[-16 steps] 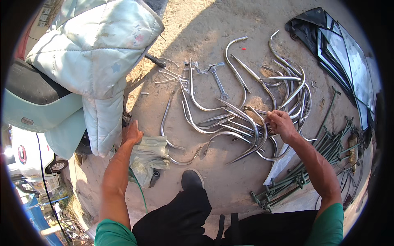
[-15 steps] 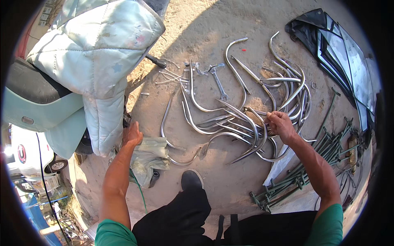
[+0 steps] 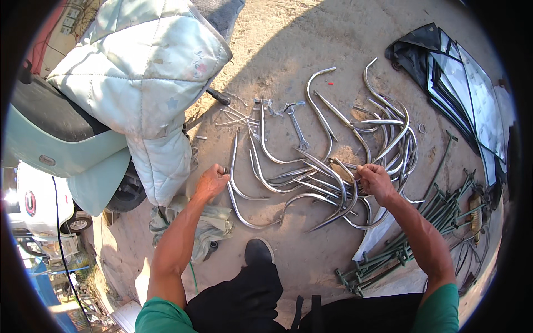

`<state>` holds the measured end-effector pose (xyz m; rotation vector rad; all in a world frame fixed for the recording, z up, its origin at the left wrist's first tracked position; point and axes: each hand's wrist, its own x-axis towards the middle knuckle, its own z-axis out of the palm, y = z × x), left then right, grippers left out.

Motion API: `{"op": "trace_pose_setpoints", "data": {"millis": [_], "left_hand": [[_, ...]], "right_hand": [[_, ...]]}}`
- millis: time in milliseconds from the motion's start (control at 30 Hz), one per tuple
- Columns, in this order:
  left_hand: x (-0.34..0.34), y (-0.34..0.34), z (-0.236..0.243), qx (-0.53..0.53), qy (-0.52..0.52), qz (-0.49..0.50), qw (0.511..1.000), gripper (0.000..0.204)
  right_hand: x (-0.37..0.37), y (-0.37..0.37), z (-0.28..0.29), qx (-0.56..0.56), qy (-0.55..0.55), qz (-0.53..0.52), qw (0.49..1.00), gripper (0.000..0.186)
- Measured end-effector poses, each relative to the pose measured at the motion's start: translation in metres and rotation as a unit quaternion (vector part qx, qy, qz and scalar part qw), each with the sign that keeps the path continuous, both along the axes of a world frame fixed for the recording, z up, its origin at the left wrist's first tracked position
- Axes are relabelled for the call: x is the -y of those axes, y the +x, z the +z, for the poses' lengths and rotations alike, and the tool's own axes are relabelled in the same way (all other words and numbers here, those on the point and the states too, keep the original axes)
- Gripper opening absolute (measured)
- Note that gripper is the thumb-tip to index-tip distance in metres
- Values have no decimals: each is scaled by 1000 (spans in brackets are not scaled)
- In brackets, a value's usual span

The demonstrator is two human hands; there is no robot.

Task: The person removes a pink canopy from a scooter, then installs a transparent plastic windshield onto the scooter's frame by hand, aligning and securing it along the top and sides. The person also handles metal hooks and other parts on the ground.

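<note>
My left hand [image 3: 213,182] is closed at the upper end of a curved metal tube [image 3: 243,220], whose bend rests low on the ground beside a second curved tube [image 3: 233,166]. Farther right, my right hand [image 3: 375,180] is pinched on a tube at the edge of a tangled pile of shiny bent metal tubes [image 3: 333,176]. Its fingertips partly hide what they grip. Just above the pile lies an open-end wrench [image 3: 296,126].
A pale green scooter [image 3: 83,147] with a quilted cover [image 3: 150,72] stands left. A crumpled sack [image 3: 214,225] lies near my foot. Green metal rods [image 3: 400,247] are heaped lower right, below black-framed panels [image 3: 463,83]. A small red piece [image 3: 330,84] lies far off.
My left hand has come away from the scooter side, moving right, and the curved tube at it has turned. My right hand stays at the pile. The view has shifted slightly.
</note>
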<state>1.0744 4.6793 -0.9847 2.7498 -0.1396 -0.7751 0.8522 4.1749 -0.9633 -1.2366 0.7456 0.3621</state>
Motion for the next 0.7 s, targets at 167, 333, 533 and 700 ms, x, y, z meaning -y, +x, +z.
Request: {"op": "trace_pose_setpoints", "data": {"millis": [167, 333, 533, 700], "left_hand": [[52, -7, -11, 101, 43, -5, 994, 45], [84, -14, -1, 22, 58, -12, 998, 39], [116, -48, -6, 1, -71, -39, 997, 27], [135, -57, -5, -12, -186, -161, 969, 21]], "right_hand": [[0, 0, 1, -3, 7, 10, 1000, 30], [1, -1, -1, -7, 3, 17, 1000, 30], [1, -3, -2, -7, 1, 14, 1000, 28], [3, -8, 0, -20, 12, 5, 1000, 29]]}}
